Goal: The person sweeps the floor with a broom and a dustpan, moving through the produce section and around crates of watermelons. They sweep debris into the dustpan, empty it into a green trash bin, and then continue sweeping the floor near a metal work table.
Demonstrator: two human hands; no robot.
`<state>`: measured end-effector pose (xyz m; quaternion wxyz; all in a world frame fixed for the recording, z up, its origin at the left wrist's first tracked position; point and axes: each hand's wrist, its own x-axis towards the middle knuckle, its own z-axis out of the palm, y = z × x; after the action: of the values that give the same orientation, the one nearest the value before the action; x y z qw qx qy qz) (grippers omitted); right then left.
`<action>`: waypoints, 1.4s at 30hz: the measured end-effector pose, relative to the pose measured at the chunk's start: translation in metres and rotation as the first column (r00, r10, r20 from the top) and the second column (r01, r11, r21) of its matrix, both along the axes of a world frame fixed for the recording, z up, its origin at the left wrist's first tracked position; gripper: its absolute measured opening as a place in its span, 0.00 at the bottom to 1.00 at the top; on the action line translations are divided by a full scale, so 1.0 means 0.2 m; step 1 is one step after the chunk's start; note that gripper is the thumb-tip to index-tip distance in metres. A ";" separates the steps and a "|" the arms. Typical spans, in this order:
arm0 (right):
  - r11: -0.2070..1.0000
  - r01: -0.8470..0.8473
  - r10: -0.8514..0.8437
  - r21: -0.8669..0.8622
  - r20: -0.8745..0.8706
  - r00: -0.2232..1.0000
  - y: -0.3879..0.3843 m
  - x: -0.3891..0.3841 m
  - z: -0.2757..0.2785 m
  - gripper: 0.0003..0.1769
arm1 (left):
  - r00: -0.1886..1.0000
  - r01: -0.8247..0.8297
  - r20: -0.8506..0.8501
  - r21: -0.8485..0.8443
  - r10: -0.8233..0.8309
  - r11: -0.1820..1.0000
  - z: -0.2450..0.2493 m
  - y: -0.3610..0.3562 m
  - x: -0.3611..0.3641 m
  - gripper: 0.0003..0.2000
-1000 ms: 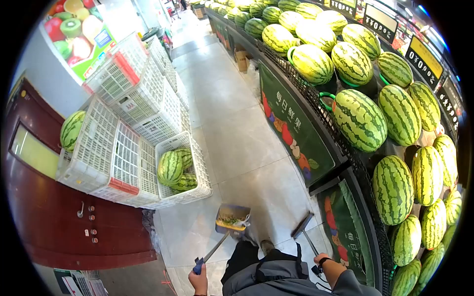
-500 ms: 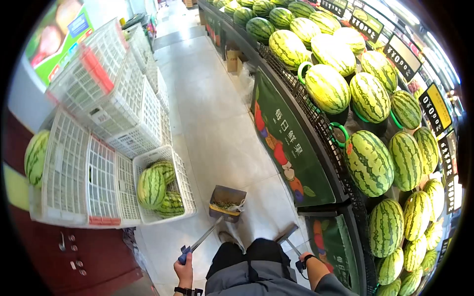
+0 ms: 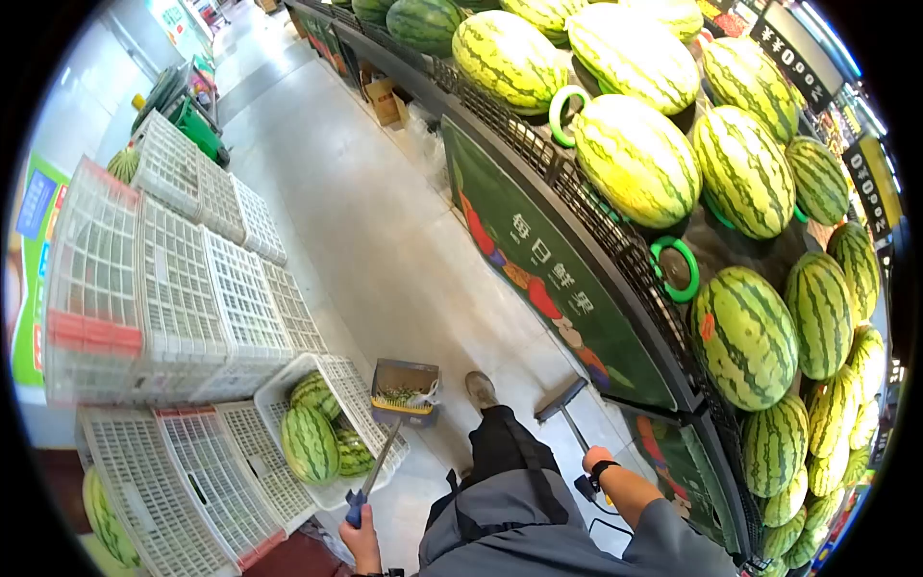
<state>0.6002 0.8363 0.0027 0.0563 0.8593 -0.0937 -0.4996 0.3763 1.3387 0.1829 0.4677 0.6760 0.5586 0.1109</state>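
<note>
My left hand is closed around the blue grip of a long-handled dustpan. Its grey box, with a yellow strip along the edge, hangs or rests low beside the white crate, holding small debris. In my right hand is the handle of a broom. The broom's dark, narrow head is at floor level, close to the base of the fruit stand. A grey shoe is on the floor between the two tools.
A white plastic crate with several watermelons stands at left, beside stacked empty crates. On the right runs a fruit stand loaded with watermelons. A cardboard box sits along its base. Pale tiled floor stretches ahead.
The view has moved forward and turned right. One foot has stepped ahead. The dustpan has come nearer the crate, and the broom head shows more fully beside the stand.
</note>
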 end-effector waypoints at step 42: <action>0.945 -0.308 0.269 0.113 0.273 0.924 2.12 1.74 0.06 0.15 | 1.000 0.015 -0.018 -0.083 -0.017 0.996 -0.11 1.65 1.11 0.14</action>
<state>0.9484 1.2613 0.0148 0.0505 0.9223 0.0664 -0.3773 0.5986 1.6681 0.1605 0.4908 0.6615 0.5617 0.0775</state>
